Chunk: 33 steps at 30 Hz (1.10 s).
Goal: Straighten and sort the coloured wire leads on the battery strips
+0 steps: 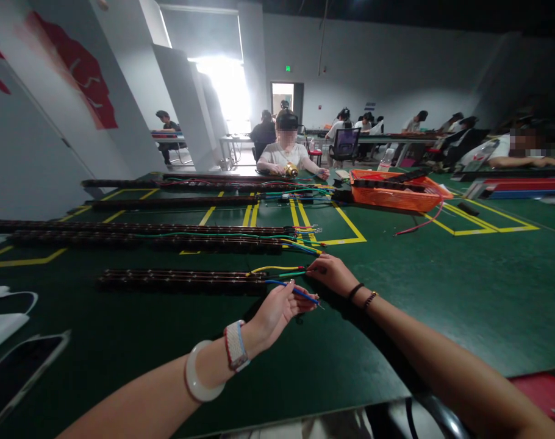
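On the green table lies a dark wrapped bundle of bars (181, 280), with a yellow wire (272, 268), a green wire (292, 274) and a blue wire (277, 282) coming out of its right end. My left hand (282, 308), palm up, holds the blue wire between thumb and fingers; the wire's bare tip sticks out past the fingertips. My right hand (335, 274) is closed in a pinch at the end of the green wire, beside the yellow wire's red-marked tip. Its fingertips partly hide what they grip.
Several similar bundles (213, 230) with coloured wires lie further back. An orange basket (396, 198) with dark pieces stands back right on the table (442, 292). A phone (25, 372) lies front left. A co-worker (284, 149) sits opposite, near a gold-coloured object (291, 169).
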Tool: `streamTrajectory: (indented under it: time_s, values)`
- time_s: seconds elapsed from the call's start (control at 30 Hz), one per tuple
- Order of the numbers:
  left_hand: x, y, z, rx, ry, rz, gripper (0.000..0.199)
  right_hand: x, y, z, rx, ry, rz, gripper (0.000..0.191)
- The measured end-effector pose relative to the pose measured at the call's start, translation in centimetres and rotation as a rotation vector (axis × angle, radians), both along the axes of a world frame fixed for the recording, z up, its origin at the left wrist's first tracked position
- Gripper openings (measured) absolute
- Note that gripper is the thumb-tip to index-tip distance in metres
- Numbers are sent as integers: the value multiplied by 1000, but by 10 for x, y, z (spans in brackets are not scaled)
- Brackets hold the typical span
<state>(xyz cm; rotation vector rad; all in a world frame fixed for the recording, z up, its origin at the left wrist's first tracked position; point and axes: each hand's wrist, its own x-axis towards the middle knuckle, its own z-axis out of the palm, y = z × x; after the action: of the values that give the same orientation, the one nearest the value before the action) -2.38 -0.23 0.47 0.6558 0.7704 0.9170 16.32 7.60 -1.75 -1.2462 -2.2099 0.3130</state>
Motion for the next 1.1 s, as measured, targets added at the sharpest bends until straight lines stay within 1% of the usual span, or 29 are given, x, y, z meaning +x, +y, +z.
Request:
streamTrajectory:
  time_s: [0.13,0.27,0.47,0.57,0.67,0.77,0.83,0.93,1.0,1.1]
  values:
    - [0,-2,2,16,4,2,27,1,1,1,23,-11,17,12]
    - [0,0,0,18,8,-8,27,3,0,3,25,-49,45,11]
    - [-2,4,-8,51,-41,-42,27,4,-4,6,-35,-100,54,12]
    - [-2,5,-9,52,-53,-37,26,5,-7,10,-62,-107,77,16]
    - [-1,4,-6,43,-34,-23,25,8,-13,19,-99,-50,170,26]
    - [-1,3,-4,47,-39,-15,24,14,-22,31,-94,47,341,38]
    - [-1,3,-4,48,-33,-17,24,16,-27,38,-60,46,436,41]
    - [-1,3,-6,52,-24,-12,22,13,-34,43,2,-73,517,40]
    - [0,3,-6,58,-55,-11,21,9,-37,43,41,-139,553,33]
    - [1,4,-6,45,-98,-3,19,6,-38,43,83,-160,540,23]
